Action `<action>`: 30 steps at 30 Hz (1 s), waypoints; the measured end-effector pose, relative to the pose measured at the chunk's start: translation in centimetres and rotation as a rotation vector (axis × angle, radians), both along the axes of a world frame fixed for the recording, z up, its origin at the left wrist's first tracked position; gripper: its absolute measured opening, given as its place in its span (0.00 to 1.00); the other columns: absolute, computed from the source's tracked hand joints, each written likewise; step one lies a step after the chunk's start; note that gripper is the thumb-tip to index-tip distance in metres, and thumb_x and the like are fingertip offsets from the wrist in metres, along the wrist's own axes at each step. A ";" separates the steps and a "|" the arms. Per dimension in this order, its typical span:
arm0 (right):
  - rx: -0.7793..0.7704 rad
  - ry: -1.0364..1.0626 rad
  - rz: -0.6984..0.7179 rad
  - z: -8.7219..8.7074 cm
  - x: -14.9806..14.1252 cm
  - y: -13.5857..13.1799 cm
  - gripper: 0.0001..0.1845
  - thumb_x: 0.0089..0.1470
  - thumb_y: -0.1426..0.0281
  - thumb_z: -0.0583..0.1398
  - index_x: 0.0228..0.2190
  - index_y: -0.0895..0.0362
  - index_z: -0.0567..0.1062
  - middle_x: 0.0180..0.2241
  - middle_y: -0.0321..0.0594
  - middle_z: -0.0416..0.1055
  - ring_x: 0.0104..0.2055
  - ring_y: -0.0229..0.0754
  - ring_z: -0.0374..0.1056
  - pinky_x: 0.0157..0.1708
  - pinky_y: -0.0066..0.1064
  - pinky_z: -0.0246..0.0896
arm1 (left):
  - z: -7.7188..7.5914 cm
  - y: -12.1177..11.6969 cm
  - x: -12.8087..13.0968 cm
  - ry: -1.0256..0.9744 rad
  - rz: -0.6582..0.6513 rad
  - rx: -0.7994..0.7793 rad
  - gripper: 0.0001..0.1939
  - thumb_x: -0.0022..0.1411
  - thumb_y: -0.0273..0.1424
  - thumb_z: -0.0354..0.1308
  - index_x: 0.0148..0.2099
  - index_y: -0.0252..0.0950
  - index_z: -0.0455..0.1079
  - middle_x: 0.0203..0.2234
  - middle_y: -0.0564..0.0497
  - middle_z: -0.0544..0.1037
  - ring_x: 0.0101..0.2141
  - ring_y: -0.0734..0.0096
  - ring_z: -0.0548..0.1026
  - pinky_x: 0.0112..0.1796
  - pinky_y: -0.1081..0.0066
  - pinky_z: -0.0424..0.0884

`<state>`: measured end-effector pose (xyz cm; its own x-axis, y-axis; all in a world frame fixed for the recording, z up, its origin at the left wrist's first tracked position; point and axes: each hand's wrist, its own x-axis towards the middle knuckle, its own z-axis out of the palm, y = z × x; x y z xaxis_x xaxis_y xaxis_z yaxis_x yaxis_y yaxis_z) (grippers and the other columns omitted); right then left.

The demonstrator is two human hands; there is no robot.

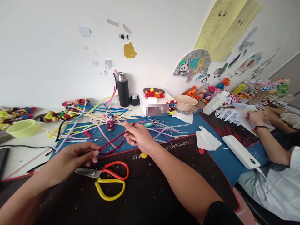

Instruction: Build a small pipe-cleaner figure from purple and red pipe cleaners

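Though curvy between hands (138, 136), dark-red strands (107, 145), long axis aslant, up-rightward.

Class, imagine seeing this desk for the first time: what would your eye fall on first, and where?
Probably the big scissors, with one red and one yellow handle, lying on the black desk mat at the near side. Just beyond, dark red pipe-cleaner strands run between the left grip and right grip. Farther back, a black thermos stands by the white wall.
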<state>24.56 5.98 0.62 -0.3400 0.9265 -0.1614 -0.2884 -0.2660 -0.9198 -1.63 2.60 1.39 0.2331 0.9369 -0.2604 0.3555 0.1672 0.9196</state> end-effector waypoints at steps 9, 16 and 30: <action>0.055 0.022 -0.122 -0.3 -0.2 0.3 0.35 0.48 0.39 0.73 0.19 0.55 0.70 0.13 0.26 0.52 0.15 0.31 0.49 0.17 0.29 0.43 | 0.7 -0.6 0.9 -0.027 -0.153 -0.066 0.21 0.49 0.54 0.76 0.33 0.42 0.85 0.23 0.47 0.82 0.23 0.64 0.74 0.27 0.69 0.73; 0.165 -0.019 -0.369 -0.4 -0.3 0.5 0.36 0.50 0.39 0.72 0.18 0.53 0.64 0.14 0.26 0.53 0.14 0.31 0.49 0.16 0.29 0.44 | 1.5 -2.5 4.8 -0.146 -0.374 -0.249 0.24 0.55 0.58 0.72 0.31 0.42 0.80 0.23 0.48 0.81 0.24 0.65 0.74 0.26 0.69 0.70; 0.195 0.059 -0.610 -0.3 1.0 1.7 0.39 0.55 0.36 0.66 0.18 0.53 0.59 0.15 0.28 0.54 0.16 0.31 0.48 0.17 0.27 0.44 | -1.3 -1.9 2.9 -0.085 -0.289 -0.195 0.26 0.65 0.56 0.66 0.48 0.38 0.79 0.25 0.54 0.77 0.27 0.69 0.73 0.29 0.72 0.70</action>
<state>25.59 7.71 0.30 0.2545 0.9665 0.0322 -0.3865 0.1322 -0.9128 1.28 0.69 0.09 0.5098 0.7638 -0.3959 0.3373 0.2459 0.9087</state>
